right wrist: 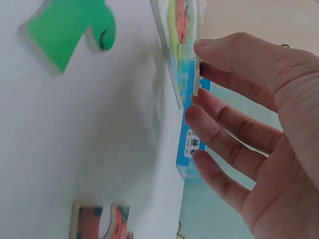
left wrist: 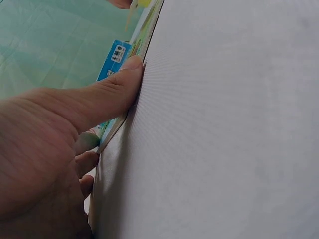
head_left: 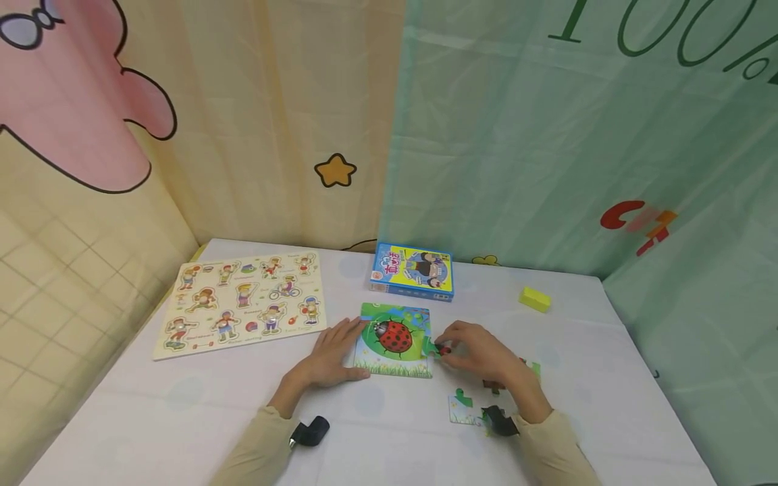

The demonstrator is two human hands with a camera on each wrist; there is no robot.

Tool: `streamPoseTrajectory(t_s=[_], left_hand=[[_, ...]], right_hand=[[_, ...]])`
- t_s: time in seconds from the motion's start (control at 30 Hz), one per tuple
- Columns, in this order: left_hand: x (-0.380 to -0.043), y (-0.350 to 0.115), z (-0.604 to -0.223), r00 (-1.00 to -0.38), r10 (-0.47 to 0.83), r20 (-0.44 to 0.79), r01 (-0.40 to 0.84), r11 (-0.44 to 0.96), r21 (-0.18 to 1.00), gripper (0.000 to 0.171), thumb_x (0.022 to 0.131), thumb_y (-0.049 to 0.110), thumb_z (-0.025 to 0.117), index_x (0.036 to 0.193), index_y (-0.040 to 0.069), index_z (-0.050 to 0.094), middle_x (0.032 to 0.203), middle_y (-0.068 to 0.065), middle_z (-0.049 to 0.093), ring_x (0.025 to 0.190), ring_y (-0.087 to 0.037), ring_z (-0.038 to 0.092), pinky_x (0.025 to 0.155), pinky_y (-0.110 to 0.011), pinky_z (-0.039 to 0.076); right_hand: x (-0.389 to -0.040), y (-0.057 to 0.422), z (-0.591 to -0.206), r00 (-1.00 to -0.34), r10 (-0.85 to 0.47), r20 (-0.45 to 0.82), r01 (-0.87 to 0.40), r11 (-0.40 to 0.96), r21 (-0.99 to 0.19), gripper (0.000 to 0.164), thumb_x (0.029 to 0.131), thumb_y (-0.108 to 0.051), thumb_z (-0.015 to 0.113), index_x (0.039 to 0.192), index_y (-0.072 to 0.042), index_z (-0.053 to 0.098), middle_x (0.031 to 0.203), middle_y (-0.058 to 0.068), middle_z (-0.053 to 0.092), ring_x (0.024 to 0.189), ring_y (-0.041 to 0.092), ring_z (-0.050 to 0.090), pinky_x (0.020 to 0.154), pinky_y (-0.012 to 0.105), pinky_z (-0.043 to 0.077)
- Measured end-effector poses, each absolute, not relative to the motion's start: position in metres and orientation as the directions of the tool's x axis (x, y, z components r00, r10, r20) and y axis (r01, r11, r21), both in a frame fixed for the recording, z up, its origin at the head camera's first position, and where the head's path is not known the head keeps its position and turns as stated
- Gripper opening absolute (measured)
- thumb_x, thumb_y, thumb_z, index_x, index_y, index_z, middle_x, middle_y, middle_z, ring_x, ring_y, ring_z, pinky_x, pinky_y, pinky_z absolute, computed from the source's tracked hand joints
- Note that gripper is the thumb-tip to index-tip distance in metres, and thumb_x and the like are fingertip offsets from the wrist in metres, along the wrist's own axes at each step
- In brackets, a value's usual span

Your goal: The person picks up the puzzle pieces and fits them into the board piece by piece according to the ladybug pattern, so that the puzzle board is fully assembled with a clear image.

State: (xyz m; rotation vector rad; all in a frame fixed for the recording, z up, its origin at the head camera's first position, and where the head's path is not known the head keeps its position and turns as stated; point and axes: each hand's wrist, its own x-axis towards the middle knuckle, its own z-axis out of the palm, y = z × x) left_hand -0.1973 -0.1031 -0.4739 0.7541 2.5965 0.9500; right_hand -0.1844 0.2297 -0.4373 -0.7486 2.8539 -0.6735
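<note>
A square ladybug puzzle board lies flat on the white table. My left hand rests against its left side, fingers extended and the thumb at the board's lower edge. Just off the right side, my right hand pinches a puzzle piece between thumb and index finger. In the right wrist view this piece appears edge-on, with the other fingers spread. Under the right forearm lie several loose pieces: a green and white grass piece and red ones, some partly hidden by the arm.
A wooden board with sports figures lies at the left. A blue and yellow box stands behind the puzzle. At the back right is a small yellow block. Printed curtains hang behind the table.
</note>
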Motion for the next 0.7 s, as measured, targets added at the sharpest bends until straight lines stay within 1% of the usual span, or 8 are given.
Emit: streamPoseTrajectory(t_s=[0.13, 0.27, 0.37, 0.43, 0.57, 0.7], left_hand=[[-0.198, -0.103, -0.475, -0.828, 0.557, -0.073, 0.379, 0.650, 0.659, 0.093, 0.089, 0.039, 0.075, 0.159, 0.005, 0.024, 0.167, -0.016, 0.016, 0.155, -0.041, 0.008, 0.123, -0.061, 0.006], [-0.198, -0.103, -0.475, -0.828, 0.556, -0.073, 0.378, 0.649, 0.660, 0.094, 0.088, 0.039, 0.075, 0.159, 0.004, 0.024, 0.167, -0.016, 0.016, 0.155, -0.041, 0.007, 0.123, -0.061, 0.006], [-0.198, -0.103, -0.474, -0.828, 0.557, -0.070, 0.378, 0.646, 0.663, 0.094, 0.088, 0.039, 0.075, 0.159, 0.004, 0.024, 0.167, -0.017, 0.017, 0.155, -0.041, 0.007, 0.123, -0.061, 0.007], [-0.198, -0.103, -0.474, -0.828, 0.557, -0.069, 0.381, 0.647, 0.661, 0.094, 0.088, 0.039, 0.075, 0.159, 0.004, 0.024, 0.167, -0.017, 0.017, 0.155, -0.040, 0.007, 0.123, -0.061, 0.007], [-0.197, -0.103, -0.474, -0.828, 0.556, -0.068, 0.381, 0.648, 0.659, 0.094, 0.088, 0.039, 0.075, 0.159, 0.004, 0.024, 0.167, -0.017, 0.017, 0.155, -0.040, 0.008, 0.123, -0.061, 0.006], [-0.197, -0.103, -0.475, -0.829, 0.555, -0.069, 0.378, 0.648, 0.661, 0.093, 0.088, 0.039, 0.075, 0.158, 0.004, 0.024, 0.167, -0.016, 0.017, 0.155, -0.040, 0.008, 0.123, -0.062, 0.005]], right_hand=[[-0.188, 0.219, -0.434, -0.861, -0.509, 0.001, -0.453, 0.766, -0.457, 0.025, 0.090, -0.020, 0.074, 0.113, -0.013, 0.075, 0.109, -0.004, 0.067, 0.093, 0.013, 0.063, 0.084, 0.035, 0.056], [-0.192, 0.209, -0.433, -0.846, -0.533, 0.007, -0.482, 0.760, -0.437, 0.024, 0.090, -0.020, 0.073, 0.113, -0.013, 0.075, 0.108, -0.004, 0.067, 0.092, 0.011, 0.063, 0.083, 0.033, 0.055], [-0.196, 0.201, -0.434, -0.836, -0.549, 0.013, -0.503, 0.756, -0.419, 0.024, 0.090, -0.019, 0.073, 0.113, -0.013, 0.075, 0.107, -0.003, 0.067, 0.092, 0.011, 0.062, 0.084, 0.034, 0.055], [-0.198, 0.196, -0.434, -0.834, -0.551, 0.011, -0.506, 0.758, -0.412, 0.025, 0.089, -0.020, 0.073, 0.113, -0.014, 0.076, 0.107, -0.003, 0.067, 0.093, 0.012, 0.062, 0.086, 0.036, 0.055], [-0.200, 0.184, -0.434, -0.832, -0.555, -0.001, -0.508, 0.763, -0.400, 0.026, 0.089, -0.022, 0.073, 0.114, -0.014, 0.076, 0.106, -0.003, 0.068, 0.100, 0.016, 0.062, 0.091, 0.040, 0.055], [-0.203, 0.173, -0.434, -0.815, -0.580, -0.009, -0.533, 0.756, -0.380, 0.026, 0.090, -0.023, 0.073, 0.114, -0.014, 0.076, 0.102, -0.004, 0.069, 0.099, 0.015, 0.060, 0.088, 0.037, 0.055]])
